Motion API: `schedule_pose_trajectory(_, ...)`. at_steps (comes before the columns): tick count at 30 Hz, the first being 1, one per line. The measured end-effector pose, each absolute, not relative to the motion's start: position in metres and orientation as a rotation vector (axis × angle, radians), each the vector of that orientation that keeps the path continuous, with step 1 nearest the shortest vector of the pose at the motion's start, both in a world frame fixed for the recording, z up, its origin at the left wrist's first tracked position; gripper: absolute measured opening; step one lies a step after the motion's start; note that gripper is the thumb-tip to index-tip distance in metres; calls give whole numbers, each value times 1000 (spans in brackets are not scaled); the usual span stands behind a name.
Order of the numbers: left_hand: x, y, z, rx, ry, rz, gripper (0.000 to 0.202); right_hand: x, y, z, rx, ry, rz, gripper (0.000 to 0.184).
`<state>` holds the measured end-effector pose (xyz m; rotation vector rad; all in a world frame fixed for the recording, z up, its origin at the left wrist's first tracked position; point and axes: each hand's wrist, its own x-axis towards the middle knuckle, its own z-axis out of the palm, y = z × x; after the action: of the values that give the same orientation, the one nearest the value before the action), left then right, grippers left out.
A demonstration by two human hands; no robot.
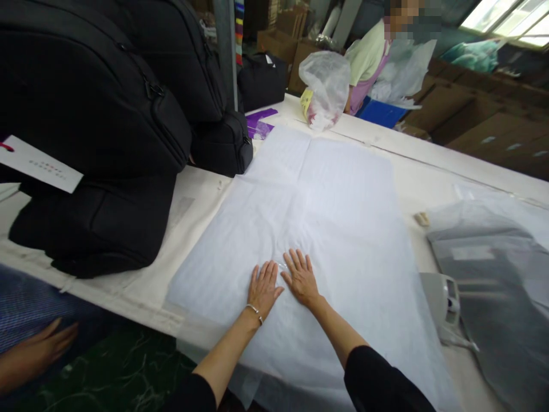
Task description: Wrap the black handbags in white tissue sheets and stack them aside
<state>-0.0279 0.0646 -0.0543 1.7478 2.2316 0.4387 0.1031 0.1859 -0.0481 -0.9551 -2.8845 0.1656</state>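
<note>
A large stack of thin white translucent sheets covers the middle of the table, its near end hanging over the front edge. Flat on it lies my left hand, fingers stretched out, a bracelet on the wrist. Close beside it, my right hand also rests palm down with its fingers spread. A small shiny clear bit shows between the two hands; what it is I cannot make out. Neither hand grips anything.
Black backpacks stand at the left, one with a white tag. Grey plastic-wrapped goods and a beige device lie right. A person is across the table near a clear bag. Another person's hand is lower left.
</note>
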Motion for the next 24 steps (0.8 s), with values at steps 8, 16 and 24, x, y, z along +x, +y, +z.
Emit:
schedule_pose_trajectory(8,-38,62,-64,1968,2236,442,70,102,188,-52,-891,-2835,62,59)
schedule_pose_trajectory(16,-50,62,-71,2227,2079,363,81,100,196,-51,-879,-2721,169,54)
schedule_pose_trajectory(24,-63,62,-95,2469,2083,260,94,18,256,-17,-694,-2431,459,51)
